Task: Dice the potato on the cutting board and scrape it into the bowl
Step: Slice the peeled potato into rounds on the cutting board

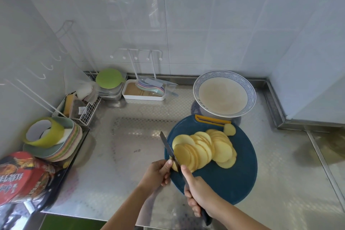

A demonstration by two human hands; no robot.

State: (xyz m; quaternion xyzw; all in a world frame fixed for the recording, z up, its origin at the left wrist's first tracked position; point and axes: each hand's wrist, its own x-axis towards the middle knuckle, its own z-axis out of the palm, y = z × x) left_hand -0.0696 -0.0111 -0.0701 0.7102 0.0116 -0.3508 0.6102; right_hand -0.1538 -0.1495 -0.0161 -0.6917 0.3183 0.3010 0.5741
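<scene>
At the bottom of the frame the right hand is wrapped round the dark handle of a kitchen knife, forefinger stretched along the top. The blade slants up and to the left, over the left edge of the board. The left hand sits just left of the blade with its fingers curled and the thumb tip against the flat of the blade. Whether it pinches anything I cannot tell.

Right of the blade, the potato slices lie fanned and overlapping on a round dark blue cutting board, still as whole discs. One end piece lies apart at the top of the fan, beside the orange grip on the board's far edge. The board rests on a steel bench.

Just beyond the board stands a bowl with a blue patterned rim, pale inside.

At lower left is a red printed packet, and above it a stack of pastel plates carrying a green ring. Further back are a white wire basket, a green lid on metal trays, and a white tray of pastel spoons. A white hook rail hangs on the tiled wall behind.
</scene>
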